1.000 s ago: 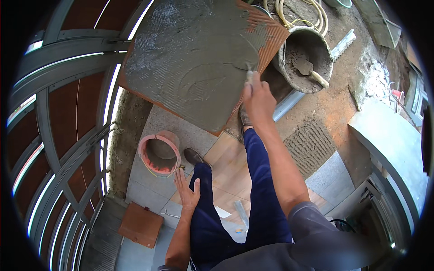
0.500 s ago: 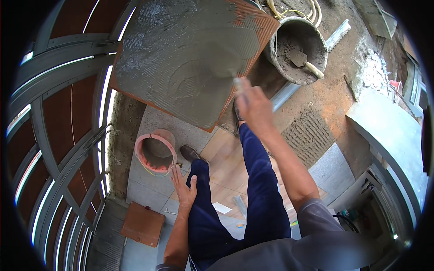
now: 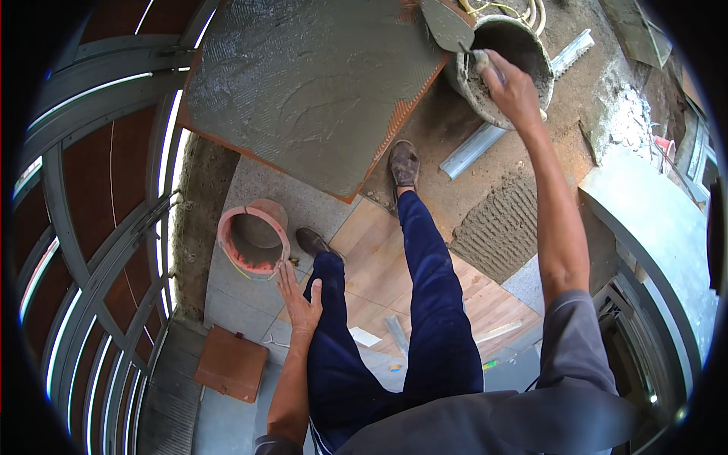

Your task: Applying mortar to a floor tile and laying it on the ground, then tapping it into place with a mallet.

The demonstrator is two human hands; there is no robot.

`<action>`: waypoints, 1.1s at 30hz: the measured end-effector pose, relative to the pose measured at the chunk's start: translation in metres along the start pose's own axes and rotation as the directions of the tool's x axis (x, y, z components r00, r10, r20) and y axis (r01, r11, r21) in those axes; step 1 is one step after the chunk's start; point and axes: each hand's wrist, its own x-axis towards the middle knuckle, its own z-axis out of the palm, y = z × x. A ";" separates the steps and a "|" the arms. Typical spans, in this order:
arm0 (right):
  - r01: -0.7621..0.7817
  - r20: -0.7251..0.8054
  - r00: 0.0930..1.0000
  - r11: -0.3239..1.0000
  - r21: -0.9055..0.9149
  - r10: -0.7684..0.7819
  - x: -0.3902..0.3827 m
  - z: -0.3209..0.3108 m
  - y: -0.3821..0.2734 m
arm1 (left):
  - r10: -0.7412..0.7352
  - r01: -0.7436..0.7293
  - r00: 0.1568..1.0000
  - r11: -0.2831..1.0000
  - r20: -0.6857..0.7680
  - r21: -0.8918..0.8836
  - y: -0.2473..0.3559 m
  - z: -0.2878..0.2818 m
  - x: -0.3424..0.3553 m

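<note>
Gripping a trowel by its handle, the right hand is over the grey bucket; blade at the mortar-coated slab's corner. Left hand empty, fingers extended, beside the pink bucket.

Right hand clenched, right arm outstretched; left hand unclenched, palm down.

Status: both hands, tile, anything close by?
Right hand grips trowel. Left hand open, near pink bucket. Tile mostly mortar-coated. Grey bucket beneath right hand.
</note>
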 end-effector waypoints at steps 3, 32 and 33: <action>0.096 0.005 0.995 0.995 0.001 -0.096 0.003 0.006 -0.005 | 0.007 -0.007 1.000 1.000 -0.006 0.004 -0.002 0.002 0.003; 0.426 0.095 0.901 0.905 0.001 -0.424 0.015 0.154 -0.363 | -0.096 0.091 0.994 0.992 -0.056 -0.084 -0.026 -0.041 -0.031; 0.369 0.046 0.929 0.927 -0.058 -0.367 0.024 0.161 -0.367 | -0.104 0.099 0.993 0.991 -0.060 -0.086 -0.023 -0.039 -0.028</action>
